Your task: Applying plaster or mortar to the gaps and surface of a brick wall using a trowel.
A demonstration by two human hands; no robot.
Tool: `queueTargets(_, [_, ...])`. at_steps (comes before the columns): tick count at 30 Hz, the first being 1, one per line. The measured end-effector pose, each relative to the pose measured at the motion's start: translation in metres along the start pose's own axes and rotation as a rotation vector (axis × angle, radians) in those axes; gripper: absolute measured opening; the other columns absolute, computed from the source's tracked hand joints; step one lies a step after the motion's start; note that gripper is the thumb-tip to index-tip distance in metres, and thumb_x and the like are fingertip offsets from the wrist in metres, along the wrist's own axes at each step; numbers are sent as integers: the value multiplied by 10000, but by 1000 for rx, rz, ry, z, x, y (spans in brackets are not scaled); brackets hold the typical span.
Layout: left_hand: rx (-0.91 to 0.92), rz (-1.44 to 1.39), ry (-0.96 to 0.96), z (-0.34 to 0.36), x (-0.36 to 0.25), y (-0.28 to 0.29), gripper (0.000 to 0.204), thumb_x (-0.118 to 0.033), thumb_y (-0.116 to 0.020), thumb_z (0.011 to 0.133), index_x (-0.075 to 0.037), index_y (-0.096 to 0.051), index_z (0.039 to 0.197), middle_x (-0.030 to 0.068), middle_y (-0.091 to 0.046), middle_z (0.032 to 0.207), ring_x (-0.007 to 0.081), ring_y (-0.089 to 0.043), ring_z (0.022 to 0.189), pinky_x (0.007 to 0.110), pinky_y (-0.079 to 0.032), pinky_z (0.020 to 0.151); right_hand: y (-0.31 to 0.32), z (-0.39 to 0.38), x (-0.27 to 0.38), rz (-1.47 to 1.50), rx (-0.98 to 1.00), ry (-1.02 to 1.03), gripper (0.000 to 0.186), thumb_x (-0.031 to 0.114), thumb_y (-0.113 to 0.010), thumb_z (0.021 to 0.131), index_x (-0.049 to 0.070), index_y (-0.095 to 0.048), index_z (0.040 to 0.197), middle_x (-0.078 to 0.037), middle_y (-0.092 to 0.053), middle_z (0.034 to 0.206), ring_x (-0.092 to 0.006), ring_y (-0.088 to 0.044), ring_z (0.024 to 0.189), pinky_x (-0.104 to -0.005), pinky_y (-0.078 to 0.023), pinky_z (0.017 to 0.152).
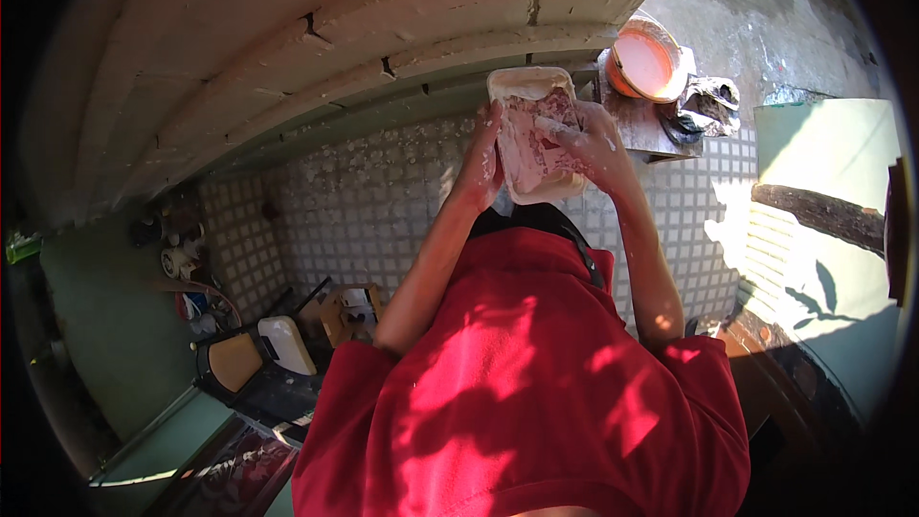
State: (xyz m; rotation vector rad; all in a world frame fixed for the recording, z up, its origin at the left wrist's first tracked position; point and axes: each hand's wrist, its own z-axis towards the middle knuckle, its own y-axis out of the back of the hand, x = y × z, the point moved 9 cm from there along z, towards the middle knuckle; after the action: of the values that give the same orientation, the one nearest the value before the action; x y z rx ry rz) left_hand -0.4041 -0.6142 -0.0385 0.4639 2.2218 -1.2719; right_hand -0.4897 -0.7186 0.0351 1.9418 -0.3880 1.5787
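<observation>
A shallow off-white plastic tray is held up in front of my body, its inside coated with pale pink, wet-looking paste. My left hand grips the tray's left side, the palm against its wall. At the right side, my right hand grips the rim, with a paste-smeared digit reaching over into the tray. White smears mark the right hand. The fingers under the tray are hidden.
An orange bucket of pinkish liquid stands on a low table, beside a crumpled black plastic bag. Overhead-looking ridged boards run along the far left. A chair and an open cardboard box are at left on splattered tiles.
</observation>
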Motion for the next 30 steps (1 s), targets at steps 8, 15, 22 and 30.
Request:
queueTargets(8, [-58,-7,2,29,0,-26,559,-504,-524,957,-146,-415,1371,41,-511,1344,193,-505,1244,399,-418,1048,41,-1,-32,523,-11,-192,240,155,-653,867,-48,-668,994,-58,-679,887,-105,-615,783,-272,-509,718])
queueTargets(15, [-9,-45,15,52,-7,-52,565,-487,-448,992,-88,-443,1392,63,-552,1330,208,-550,1186,395,-428,1042,93,-11,0,215,-218,-2,259,200,-627,910,-40,-663,998,-59,-679,867,-113,-602,776,-290,-496,729])
queueTargets(22, [92,9,9,74,-14,-87,639,-560,-453,964,-103,-415,1409,61,-530,1355,202,-528,1223,383,-429,1042,118,-12,18,166,-330,119,252,160,-636,906,-61,-651,1027,-55,-675,857,-98,-572,772,-285,-489,710])
queueTargets(30, [163,7,-33,93,-27,-114,659,-572,-453,960,-100,-397,1417,69,-532,1346,209,-533,1218,385,-428,1043,140,-13,15,319,-396,107,242,147,-603,944,-46,-646,1084,-48,-673,924,-97,-613,823,-270,-514,745])
